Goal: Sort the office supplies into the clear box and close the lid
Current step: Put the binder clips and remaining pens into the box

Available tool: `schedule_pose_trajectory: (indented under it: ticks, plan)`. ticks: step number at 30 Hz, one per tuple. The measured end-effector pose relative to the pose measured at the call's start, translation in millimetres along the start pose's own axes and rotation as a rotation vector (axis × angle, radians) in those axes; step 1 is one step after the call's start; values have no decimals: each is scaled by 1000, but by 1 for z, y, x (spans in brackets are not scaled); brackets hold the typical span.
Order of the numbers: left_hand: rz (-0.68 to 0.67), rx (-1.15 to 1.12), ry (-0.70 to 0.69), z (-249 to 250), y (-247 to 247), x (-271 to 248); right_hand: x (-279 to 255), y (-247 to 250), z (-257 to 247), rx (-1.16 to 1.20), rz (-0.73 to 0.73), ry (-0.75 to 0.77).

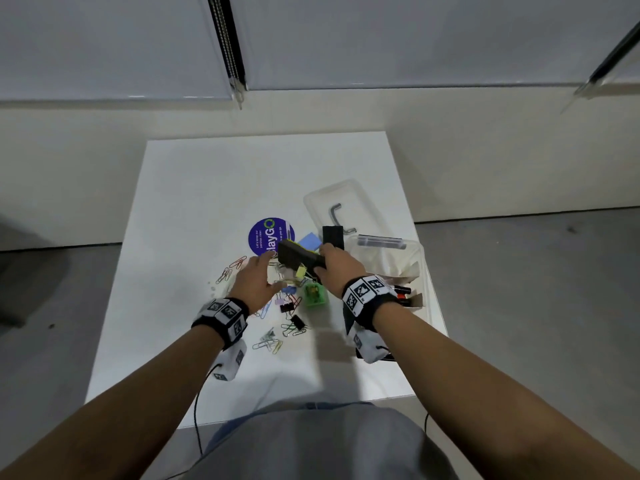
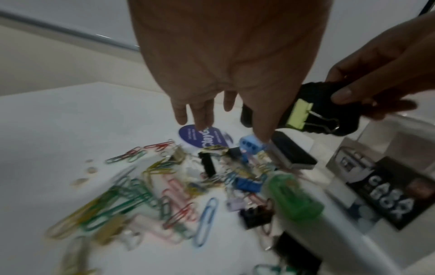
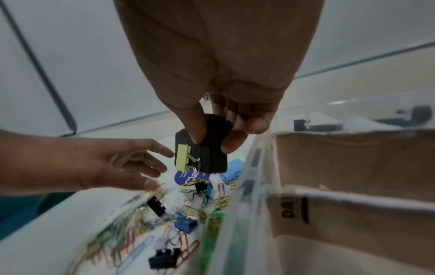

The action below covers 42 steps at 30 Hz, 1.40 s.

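Note:
My right hand (image 1: 330,268) pinches a black foam block (image 1: 298,256) between thumb and fingers and holds it in the air, just left of the clear box (image 1: 420,261). A yellow binder clip (image 3: 182,158) is clamped on the block's (image 3: 209,156) near end. My left hand (image 1: 258,275) hovers open above the pile of coloured paper clips (image 1: 270,342) and binder clips (image 1: 297,322), its fingertips close to the block and holding nothing. The box's clear lid (image 1: 343,202) lies behind on the table, off the box.
On the white table lie a green translucent case (image 1: 315,295), a blue pad (image 1: 310,241), a second black block (image 1: 333,235) and a round purple sticker (image 1: 272,237). The box holds cardboard dividers (image 3: 341,167) and markers (image 1: 403,293).

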<state>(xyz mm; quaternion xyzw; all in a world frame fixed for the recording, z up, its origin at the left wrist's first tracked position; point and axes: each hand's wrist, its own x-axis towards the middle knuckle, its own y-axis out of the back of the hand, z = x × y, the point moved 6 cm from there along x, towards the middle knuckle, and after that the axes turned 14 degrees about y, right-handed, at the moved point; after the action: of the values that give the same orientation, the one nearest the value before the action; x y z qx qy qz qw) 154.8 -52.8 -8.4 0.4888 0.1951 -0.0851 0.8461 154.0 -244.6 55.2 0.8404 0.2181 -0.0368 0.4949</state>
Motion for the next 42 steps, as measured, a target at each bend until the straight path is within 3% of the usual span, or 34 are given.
schedule_pose_trajectory:
  ticks: [4,8,11,16,19,23,26,29,34,38,42]
  plan:
    - [-125,-464,192,40,2,-5,-7,3,4,206,67,-42]
    - [-185,-743,173,68,-2,-5,-16,5,9,326,115,-62]
    - [-201,-716,154,66,-2,-6,-24,16,15,349,167,-45]
    - [-159,-235,91,46,-15,-10,-50,36,30,351,190,4]
    - [-96,-322,33,75,-18,-17,-71,44,41,356,188,36]
    - [-389,-520,166,119,-46,-25,-102,60,57,366,217,94]
    - [-467,-532,185,131,-62,-23,-126,77,73,326,223,110]
    - [-459,-541,174,136,-62,-19,-145,88,91,185,201,110]
    - [-448,-545,191,142,-60,-22,-157,63,85,-140,23,100]
    - [-397,-512,197,147,-60,-27,-151,32,72,-318,49,162]
    - [-356,-484,182,147,-61,-28,-149,12,77,-484,1,101]
